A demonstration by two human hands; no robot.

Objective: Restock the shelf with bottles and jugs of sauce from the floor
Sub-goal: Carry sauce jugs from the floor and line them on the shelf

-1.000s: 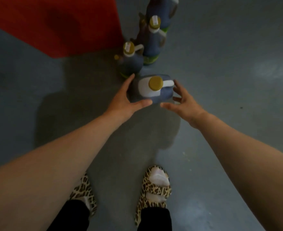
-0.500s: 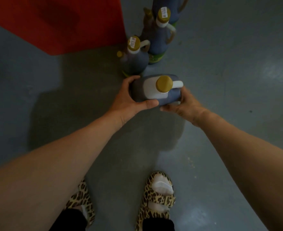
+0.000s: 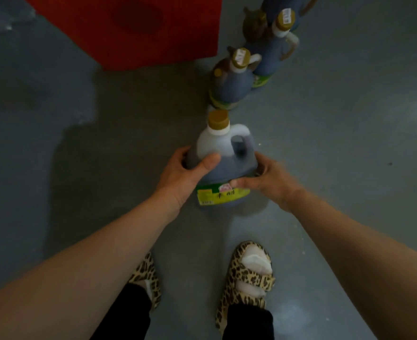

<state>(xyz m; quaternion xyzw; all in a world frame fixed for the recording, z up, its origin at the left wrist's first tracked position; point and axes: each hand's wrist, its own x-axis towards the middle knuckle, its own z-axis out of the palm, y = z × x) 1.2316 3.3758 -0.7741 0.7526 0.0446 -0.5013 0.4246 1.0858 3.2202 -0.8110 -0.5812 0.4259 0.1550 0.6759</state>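
A large jug of dark sauce [image 3: 223, 163] with a gold cap, a white handle and a green-yellow label is held between both hands above the grey floor, tilted with its cap pointing away from me. My left hand [image 3: 187, 173] grips its left shoulder, thumb across the front. My right hand [image 3: 269, 179] grips its right side, thumb on the label's top edge. Behind it a second jug [image 3: 229, 82] and a third jug [image 3: 273, 55] stand on the floor.
A red box-like object [image 3: 138, 28] stands on the floor at the upper left. More bottles [image 3: 256, 23] crowd the top edge behind the jugs. My two feet in leopard-print slippers [image 3: 249, 278] stand below the held jug.
Both hands closed on the jug, lifted it off the floor and drew it toward me, tipping it so the label shows. The view dropped closer to the floor.
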